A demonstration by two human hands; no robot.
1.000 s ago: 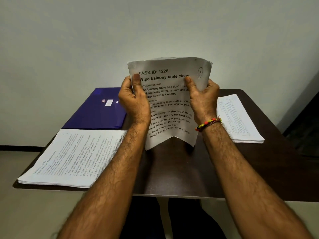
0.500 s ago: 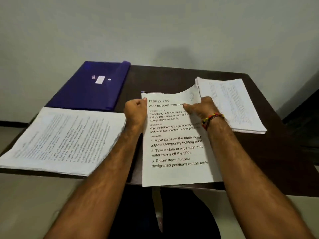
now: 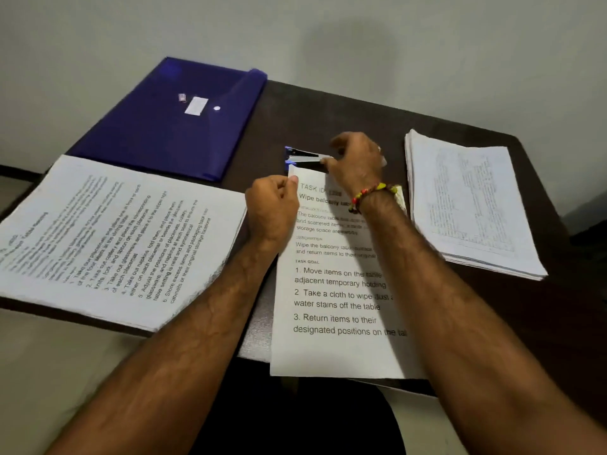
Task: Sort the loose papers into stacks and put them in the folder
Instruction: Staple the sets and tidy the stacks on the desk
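A printed sheaf headed "Wipe balcony table" (image 3: 335, 310) lies flat on the dark table (image 3: 328, 116), its lower edge hanging over the near edge. My left hand (image 3: 272, 211) pinches its top left corner. My right hand (image 3: 356, 162) grips a blue-and-black stapler (image 3: 303, 158) just beyond the sheaf's top edge. A blue plastic folder (image 3: 177, 119) lies shut at the back left. One paper stack (image 3: 108, 238) sits at the left, another (image 3: 469, 205) at the right.
A pale wall stands right behind the table. The left stack overhangs the table's left front edge. Dark legs show under the near edge, and pale floor lies to the left.
The sheaf went from being held upright in both hands to lying flat on the table. My right hand left the paper and took hold of the stapler above it.
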